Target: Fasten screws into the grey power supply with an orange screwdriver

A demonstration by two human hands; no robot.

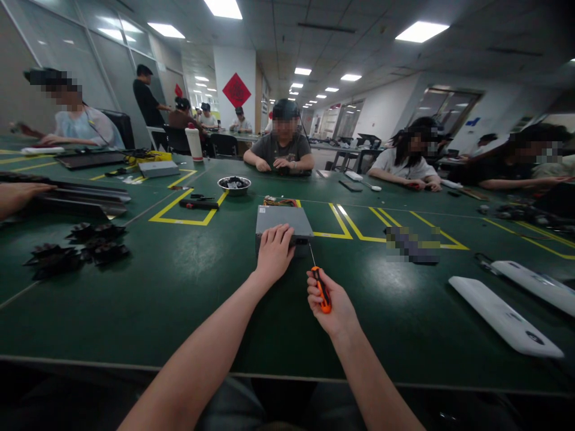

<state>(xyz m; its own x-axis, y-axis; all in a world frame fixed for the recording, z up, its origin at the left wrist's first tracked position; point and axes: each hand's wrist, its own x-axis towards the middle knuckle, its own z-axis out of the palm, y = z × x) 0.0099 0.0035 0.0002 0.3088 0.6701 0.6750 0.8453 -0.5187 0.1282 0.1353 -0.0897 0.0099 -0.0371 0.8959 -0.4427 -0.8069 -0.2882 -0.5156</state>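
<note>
— Left hand (274,250) laid flat over the near edge of the grey metal box (283,226), just above centre frame. Why pressed down like that?

— Likely to pin the box against the green table (179,299) so as not to slide under the tool's push. Fingers spread along the top, palm hanging over the front face.

— And the right hand (332,305), lower centre?

— Closed around the orange screwdriver (321,288), handle buried in the fist, thin shaft angled up and left toward the box's near right corner. Tip at or just beside the front face; actual contact too small to tell.

— Wires (278,202) behind the box?

— Coloured bundle showing past its far edge, toward the yellow floor-tape lines (354,227).

— Anything else close by?

— White long panels (503,314) at lower right, black fan-like parts (76,245) at left, a metal bowl (234,184) further up, well apart. Other people seated across the top of the frame, busy with own hands.
</note>
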